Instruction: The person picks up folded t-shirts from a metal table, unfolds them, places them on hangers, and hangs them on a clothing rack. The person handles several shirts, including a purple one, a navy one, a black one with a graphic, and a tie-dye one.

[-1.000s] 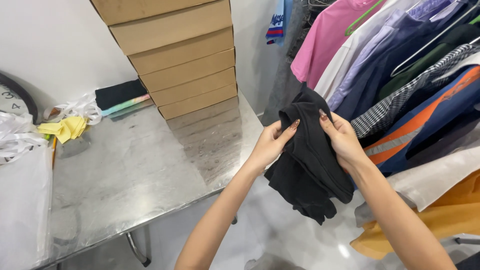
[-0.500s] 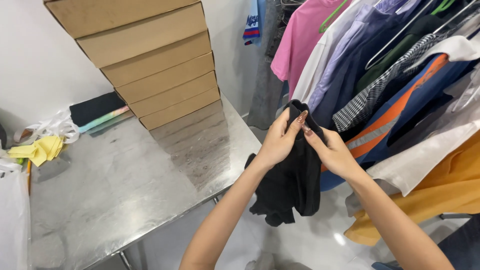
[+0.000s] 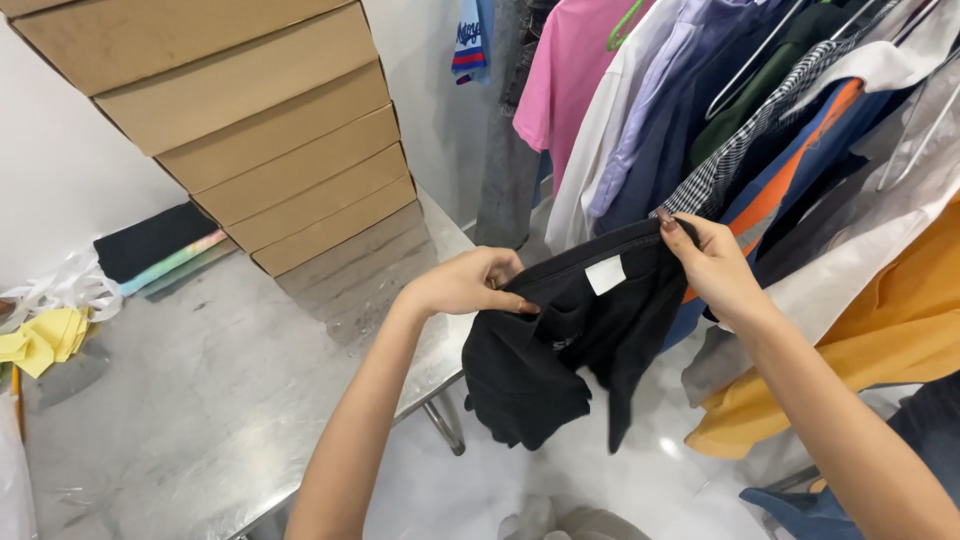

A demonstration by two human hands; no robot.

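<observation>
Both hands gripping the black shirt [image 3: 570,350] at its collar edge, left hand [image 3: 465,285] and right hand [image 3: 715,270] clamped apart, garment hanging mid-air between steel table [image 3: 200,400] and clothes rack [image 3: 760,130], spread but not yet folded.

Single head-worn view, looking down and forward from just above the person's forearms. Both hands, left [image 3: 462,283] and right [image 3: 712,268], sit near the frame's centre, close to the lens. The surface [image 3: 190,400] fills the lower left, stacked boxes [image 3: 240,130] the upper left, the clothes rack [image 3: 740,110] the right. The view is tilted.
</observation>
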